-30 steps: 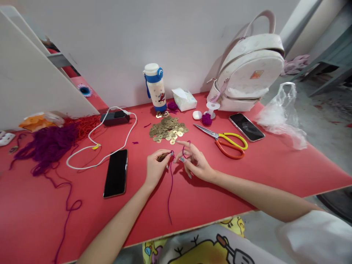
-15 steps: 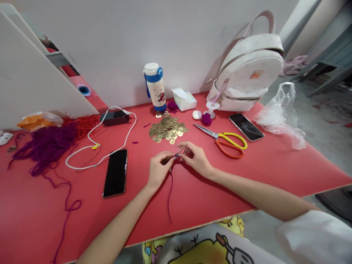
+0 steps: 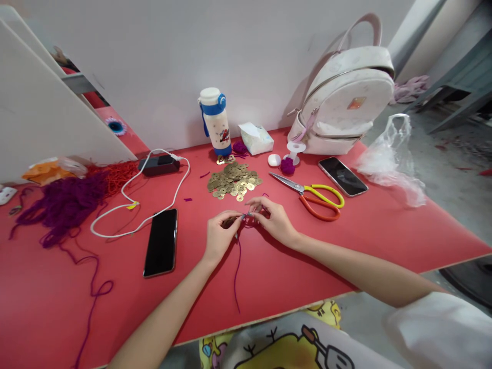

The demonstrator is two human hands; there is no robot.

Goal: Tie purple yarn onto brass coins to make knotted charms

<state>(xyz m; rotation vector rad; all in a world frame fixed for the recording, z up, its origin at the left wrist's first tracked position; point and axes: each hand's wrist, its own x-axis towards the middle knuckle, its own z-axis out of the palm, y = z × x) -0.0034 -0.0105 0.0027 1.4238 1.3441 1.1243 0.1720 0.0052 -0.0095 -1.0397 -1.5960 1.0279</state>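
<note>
My left hand (image 3: 218, 234) pinches a few brass coins (image 3: 229, 222) with a purple cord (image 3: 237, 266) running through them. My right hand (image 3: 273, 221) meets it fingertip to fingertip and grips the same cord just to the right of the coins. The cord's free end trails down the red table (image 3: 307, 266) toward me. A pile of brass coins (image 3: 234, 181) lies just beyond both hands.
Orange and yellow scissors (image 3: 312, 196) lie to the right, a phone (image 3: 342, 176) and white backpack (image 3: 343, 105) behind them. A black phone (image 3: 161, 242), white cable (image 3: 134, 205) and purple yarn heap (image 3: 63, 202) sit left. A bottle (image 3: 214, 122), tissue pack (image 3: 255, 138) and plastic bag (image 3: 390, 161) stand at the back.
My right hand had its fingers spread with the cord looped around them; it has closed in on the cord and moved up against my left hand's fingertips.
</note>
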